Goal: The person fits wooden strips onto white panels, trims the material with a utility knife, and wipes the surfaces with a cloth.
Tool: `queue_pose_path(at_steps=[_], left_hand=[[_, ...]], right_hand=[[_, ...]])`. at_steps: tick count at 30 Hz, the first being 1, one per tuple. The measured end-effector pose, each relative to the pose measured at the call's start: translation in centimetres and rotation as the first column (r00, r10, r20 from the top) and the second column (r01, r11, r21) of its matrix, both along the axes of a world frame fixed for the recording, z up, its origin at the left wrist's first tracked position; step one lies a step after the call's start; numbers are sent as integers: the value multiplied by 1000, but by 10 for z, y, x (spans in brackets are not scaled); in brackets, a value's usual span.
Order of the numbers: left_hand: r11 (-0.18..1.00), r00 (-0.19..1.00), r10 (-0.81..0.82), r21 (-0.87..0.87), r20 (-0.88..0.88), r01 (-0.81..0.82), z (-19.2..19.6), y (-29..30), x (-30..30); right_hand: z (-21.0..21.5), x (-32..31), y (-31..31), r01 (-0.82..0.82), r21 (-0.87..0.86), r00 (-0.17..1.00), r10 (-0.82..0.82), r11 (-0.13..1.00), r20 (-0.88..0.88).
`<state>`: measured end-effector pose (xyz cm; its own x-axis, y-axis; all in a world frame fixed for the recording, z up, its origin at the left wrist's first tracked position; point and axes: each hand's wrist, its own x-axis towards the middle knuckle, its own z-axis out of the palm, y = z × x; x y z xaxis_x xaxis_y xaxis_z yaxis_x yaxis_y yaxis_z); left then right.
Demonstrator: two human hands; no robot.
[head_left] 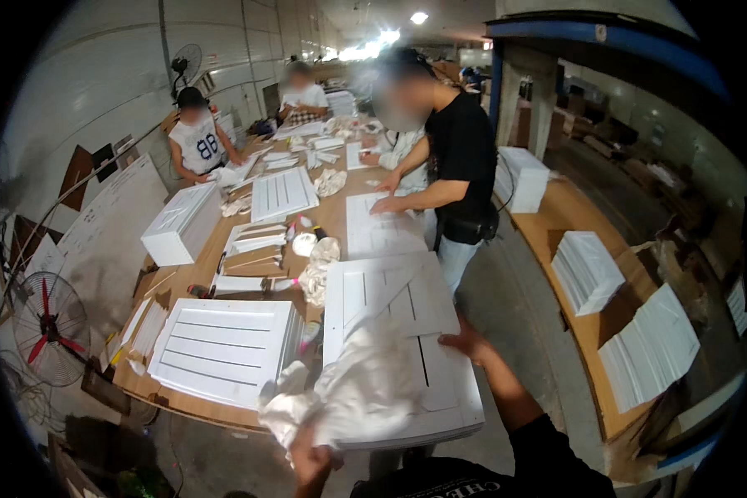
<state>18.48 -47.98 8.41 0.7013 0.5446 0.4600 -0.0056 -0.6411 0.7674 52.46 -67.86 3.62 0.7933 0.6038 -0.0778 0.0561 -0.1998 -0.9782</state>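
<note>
Left hand [311, 461] grips a crumpled white cloth [353, 386] lying toward twelve o'clock on the white slotted wooden panel [440, 319]; right hand [465, 342], fingers spread, presses the panel's three-o'clock edge, long axis running twelve to six.

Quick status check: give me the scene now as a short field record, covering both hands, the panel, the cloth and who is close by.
left hand: grips the white cloth at its near end
right hand: rests flat on the right edge of the white slotted panel
cloth: bunched, draped over the panel's near half
panel: lies flat on the wooden table
left of panel: stack of white slatted panels
nearby: person in black shirt at the same table, hands on another panel
</note>
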Motion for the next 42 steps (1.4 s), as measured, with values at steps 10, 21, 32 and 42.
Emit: queue_pose_path(at_steps=[10, 21, 32, 42], left_hand=[[937, 988, 150, -327, 49, -126, -28, 38, -52], [974, 960, -39, -224, -276, -25, -74, 70, -14], [982, 733, -108, -187, -672, -27, -86, 15, -66], [911, 654, -126, -348, -746, -223, -133, 2, -15]], right_hand=[[20, -95, -36, 93, 114, 969, -63, 989, -238], [16, -106, -47, 193, 100, 902, -137, 976, -409], [-24, -88, -47, 229, 199, 869, -108, 953, -483], [-54, -76, -16, 254, 215, 878, -132, 943, -459]])
